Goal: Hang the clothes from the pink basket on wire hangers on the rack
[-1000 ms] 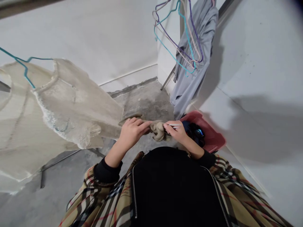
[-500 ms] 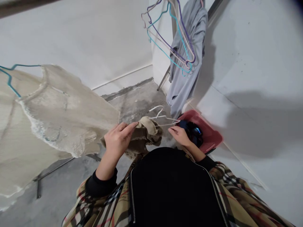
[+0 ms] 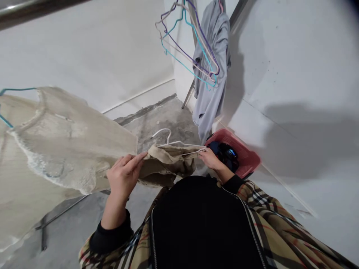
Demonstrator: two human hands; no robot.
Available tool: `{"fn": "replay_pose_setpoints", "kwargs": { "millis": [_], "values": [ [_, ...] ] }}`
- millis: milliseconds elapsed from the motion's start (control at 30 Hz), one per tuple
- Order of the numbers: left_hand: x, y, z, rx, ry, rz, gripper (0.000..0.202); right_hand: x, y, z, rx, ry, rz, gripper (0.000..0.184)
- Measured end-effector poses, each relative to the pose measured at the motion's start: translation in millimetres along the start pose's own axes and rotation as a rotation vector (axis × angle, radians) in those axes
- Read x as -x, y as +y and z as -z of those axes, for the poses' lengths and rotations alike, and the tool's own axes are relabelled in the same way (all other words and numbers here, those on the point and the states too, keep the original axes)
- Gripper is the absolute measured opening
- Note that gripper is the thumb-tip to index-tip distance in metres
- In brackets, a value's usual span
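Observation:
My left hand (image 3: 123,173) pinches one end of a beige garment (image 3: 159,170) between thumb and fingers. A white hanger (image 3: 169,135) runs along the garment's top edge, with its hook pointing away from me and to the left. My right hand (image 3: 210,158) is closed at the other end, where the hanger's corner and the garment's edge come together. The garment is stretched between both hands and droops in folds close to my black top. Its full shape is hidden in the folds.
Cream lace-edged clothing (image 3: 64,138) hangs on a teal hanger at left. A grey garment (image 3: 211,71) and several bare hangers (image 3: 190,59) hang ahead. A red basket (image 3: 248,157) with dark items stands at right by the wall. A metal rail (image 3: 36,9) crosses the upper left.
My left hand has moved left and pulled the garment wider along the hanger. My right hand has closed on the hanger's end and the garment edge. The hook has shifted left.

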State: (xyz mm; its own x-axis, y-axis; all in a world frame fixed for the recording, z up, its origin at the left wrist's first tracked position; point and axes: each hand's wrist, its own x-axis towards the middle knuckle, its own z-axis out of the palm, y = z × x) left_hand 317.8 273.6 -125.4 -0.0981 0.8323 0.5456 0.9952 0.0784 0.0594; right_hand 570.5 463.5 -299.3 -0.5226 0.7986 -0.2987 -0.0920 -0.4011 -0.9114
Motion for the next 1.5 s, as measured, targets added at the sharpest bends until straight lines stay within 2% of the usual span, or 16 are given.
{"fn": "replay_pose_setpoints", "kwargs": {
  "millis": [133,300,467,667,833,933,1100,1167,1267,1400,1467,1500],
  "values": [
    [12,-8,-5.9,0.05,0.004,0.064,0.022,0,-7,4,-0.074,0.018,0.009,0.031],
    [20,-12,-13.3,0.003,0.035,0.075,0.02,0,-21,7,-0.145,0.089,0.088,0.025],
    [22,-13,-17.9,0.043,0.125,0.15,0.018,5,-37,8,-0.022,0.116,0.143,0.025],
    [21,-16,-17.7,0.122,0.163,0.159,0.014,9,-46,6,-0.019,0.123,0.131,0.03],
    [24,-20,-17.3,0.258,0.077,0.184,0.016,4,-44,7,-0.178,0.134,0.092,0.028],
    [23,-22,-17.7,0.288,0.043,0.204,0.017,0,-42,8,-0.19,0.139,0.053,0.025],
    [20,-21,-21.3,0.249,0.122,0.245,0.017,1,-41,6,-0.194,0.114,0.016,0.027],
    [20,-21,-22.9,0.228,0.133,0.236,0.017,2,-44,7,-0.199,0.114,0.015,0.028],
    [22,-23,-23.8,0.188,0.104,0.154,0.017,3,-53,7,-0.198,0.142,0.037,0.026],
    [25,-23,-25.2,0.026,0.021,0.026,0.02,9,-64,5,-0.18,0.268,0.13,0.024],
    [26,-21,-28.4,-0.053,-0.006,0.025,0.021,17,-71,4,-0.105,0.311,0.176,0.024],
    [27,-21,-30.9,-0.075,-0.012,0.04,0.021,22,-75,5,-0.011,0.274,0.191,0.025]
  ]
}}
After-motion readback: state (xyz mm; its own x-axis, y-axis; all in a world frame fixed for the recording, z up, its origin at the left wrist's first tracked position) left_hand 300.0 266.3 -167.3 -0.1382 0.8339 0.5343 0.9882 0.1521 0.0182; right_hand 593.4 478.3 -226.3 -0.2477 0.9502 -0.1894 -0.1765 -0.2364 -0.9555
